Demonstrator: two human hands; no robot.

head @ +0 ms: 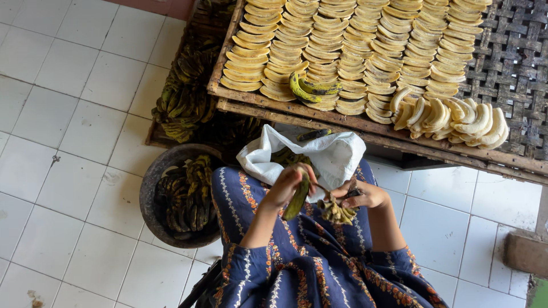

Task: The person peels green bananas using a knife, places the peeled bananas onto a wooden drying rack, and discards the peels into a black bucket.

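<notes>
Peeling a banana over my lap.
My left hand (285,185) grips the green banana (298,197); my right hand (365,195) fingers pinch a small knife (349,194).

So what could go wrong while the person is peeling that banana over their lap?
The right hand holds what looks like a small blade close to the left hand gripping the green banana, so a slip might nick a finger. Peel scraps could also drop onto the patterned dress rather than the white cloth.
</notes>
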